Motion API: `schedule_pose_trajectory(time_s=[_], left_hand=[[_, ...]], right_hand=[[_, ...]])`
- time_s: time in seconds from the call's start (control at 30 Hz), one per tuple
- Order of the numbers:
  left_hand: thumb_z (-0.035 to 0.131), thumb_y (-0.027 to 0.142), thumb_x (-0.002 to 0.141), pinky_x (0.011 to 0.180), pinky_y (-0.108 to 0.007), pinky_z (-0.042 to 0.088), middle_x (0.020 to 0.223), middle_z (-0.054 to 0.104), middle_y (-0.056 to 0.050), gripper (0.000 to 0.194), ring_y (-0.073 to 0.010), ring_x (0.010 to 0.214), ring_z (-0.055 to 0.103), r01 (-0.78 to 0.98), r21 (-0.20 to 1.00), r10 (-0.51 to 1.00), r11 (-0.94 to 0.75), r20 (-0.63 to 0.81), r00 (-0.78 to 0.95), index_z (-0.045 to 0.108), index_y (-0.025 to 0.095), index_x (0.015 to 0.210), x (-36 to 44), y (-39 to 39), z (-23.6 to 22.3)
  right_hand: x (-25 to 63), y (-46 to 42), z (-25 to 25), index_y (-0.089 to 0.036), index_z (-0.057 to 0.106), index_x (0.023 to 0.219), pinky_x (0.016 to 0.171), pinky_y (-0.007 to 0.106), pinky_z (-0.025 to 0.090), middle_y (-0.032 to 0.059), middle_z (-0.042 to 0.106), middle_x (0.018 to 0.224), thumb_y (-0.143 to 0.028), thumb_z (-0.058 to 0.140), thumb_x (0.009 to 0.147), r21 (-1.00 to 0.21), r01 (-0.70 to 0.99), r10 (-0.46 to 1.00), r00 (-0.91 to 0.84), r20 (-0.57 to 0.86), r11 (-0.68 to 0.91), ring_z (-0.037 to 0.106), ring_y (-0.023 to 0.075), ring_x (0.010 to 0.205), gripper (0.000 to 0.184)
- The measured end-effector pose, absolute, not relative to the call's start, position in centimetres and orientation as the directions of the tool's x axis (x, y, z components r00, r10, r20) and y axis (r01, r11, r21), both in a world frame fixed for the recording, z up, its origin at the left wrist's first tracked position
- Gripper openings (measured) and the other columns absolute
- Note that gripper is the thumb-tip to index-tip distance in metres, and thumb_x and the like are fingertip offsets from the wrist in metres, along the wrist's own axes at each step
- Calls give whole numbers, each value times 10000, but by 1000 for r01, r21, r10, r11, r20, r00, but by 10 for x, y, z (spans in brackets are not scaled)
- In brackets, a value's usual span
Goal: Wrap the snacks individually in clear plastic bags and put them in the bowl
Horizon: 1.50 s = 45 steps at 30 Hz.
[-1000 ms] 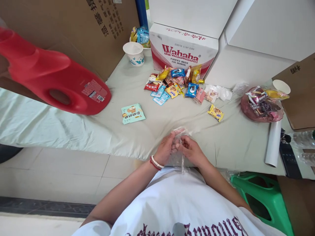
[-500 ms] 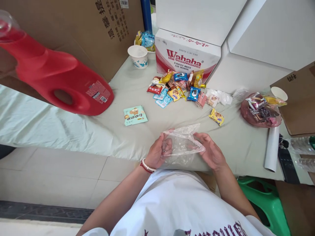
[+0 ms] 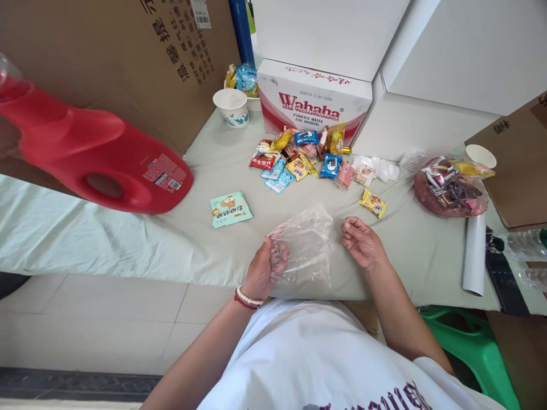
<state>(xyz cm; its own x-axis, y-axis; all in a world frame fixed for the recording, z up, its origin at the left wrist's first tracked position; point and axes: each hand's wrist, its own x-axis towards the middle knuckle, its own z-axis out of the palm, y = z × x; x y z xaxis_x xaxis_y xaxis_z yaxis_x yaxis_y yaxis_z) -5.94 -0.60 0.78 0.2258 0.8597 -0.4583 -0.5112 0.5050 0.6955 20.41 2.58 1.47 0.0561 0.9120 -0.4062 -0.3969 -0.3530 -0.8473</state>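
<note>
A clear plastic bag (image 3: pixel 305 247) hangs over the front of the table, gripped at its left side by my left hand (image 3: pixel 265 263). Some of my left fingers show through the film. My right hand (image 3: pixel 362 242) is just right of the bag, apart from it, its fingers curled and thumb pressed to the index finger with nothing visible in them. Beyond that hand lies a yellow snack packet (image 3: pixel 372 204). A mint-green packet (image 3: pixel 231 209) rests to the left of the bag.
Behind the bag is a pile of wrapped snacks (image 3: pixel 299 154), against a Wahaha carton (image 3: pixel 314 102). A big red jug (image 3: pixel 106 154) stands at left, near a paper cup (image 3: pixel 233 108). At right are a pink bag of snacks (image 3: pixel 448 191), a white roll (image 3: pixel 474 256) and a green stool (image 3: pixel 474 347).
My right hand has come away from the bag and its fingers have closed. The bag's right side has swung up and flattened, while my left hand keeps its hold, shifted slightly left.
</note>
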Motion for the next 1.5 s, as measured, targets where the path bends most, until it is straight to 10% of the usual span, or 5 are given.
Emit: schedule_pose_trajectory(time_s=[0.47,0.63,0.8,1.07,1.5], left_hand=[[564,832,801,384,-205,106,815,703,-14,924,-12,356,182,-389,767,845,511,-366,390,389,291,1529,-61,-10,29],[550,820,821,395,-220,124,870,712,-35,957,-26,392,226,-296,830,878,472,-416,235,331,271,1574,-75,-10,21],[522,745,891,460,-235,294,900,684,-52,824,-75,489,369,18,877,876,480,-480,51,455,207,1512,-79,-17,8],[724,549,810,1180,-598,246,1485,491,-233,945,-393,1450,358,733,669,974,-121,222,-41,321,153,1569,-69,1,21],[488,531,961,503,-225,349,560,439,85,304,-115,479,409,207,963,985,171,-168,-31,512,234,902,-31,55,-19]], right_hand=[[162,38,9,-197,722,929,563,243,503,55,747,858,-516,931,604,-738,-333,805,-333,-491,-587,686,180,744,501],[184,41,2,-163,764,855,428,206,270,-1,658,701,-476,915,614,-861,-281,904,-82,-418,-424,401,56,505,423],[187,51,6,-205,733,819,612,229,472,-10,629,788,-535,858,675,-926,-252,954,35,-299,-281,520,103,684,381],[167,65,15,-220,679,833,755,333,558,6,672,802,-577,807,734,-933,-235,960,-132,-246,-271,618,157,746,392],[180,49,13,-292,546,1319,727,405,603,53,720,1028,-661,757,787,-715,-455,842,-381,-383,-531,719,233,837,681]])
